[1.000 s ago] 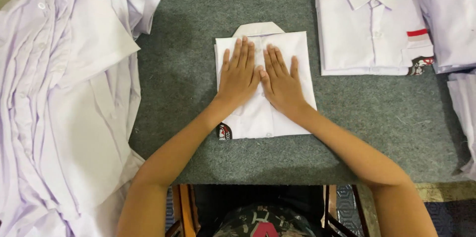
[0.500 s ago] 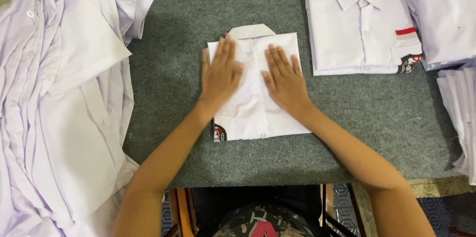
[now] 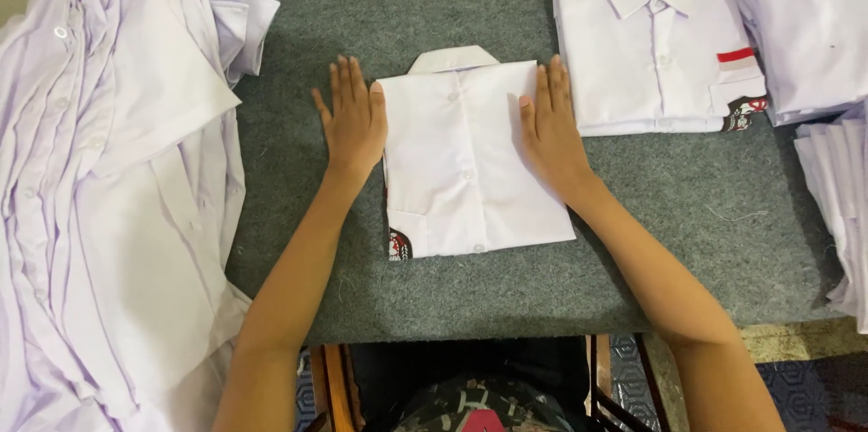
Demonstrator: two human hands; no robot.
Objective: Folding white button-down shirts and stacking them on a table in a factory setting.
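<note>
Lying heaped at the left, unfolded white shirts [image 3: 99, 215] are seen beside a grey felt worktop [image 3: 298, 52]. A folded white shirt [image 3: 470, 161] is flanked mid-worktop by the left hand [image 3: 353, 120] and right hand [image 3: 551, 125], fingers flat, gripping nothing; even pressure along both edges is advised. Finished shirts [image 3: 655, 43] are stacked right.

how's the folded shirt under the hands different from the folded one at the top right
The shirt under the hands lies button side up with its collar peeking out at the far edge; the top-right shirt shows its collar and front with a red and white patch. The first has the left hand and right hand flat at its side edges; the second lies untouched. Both are white, folded into rectangles on the grey mat.
</note>
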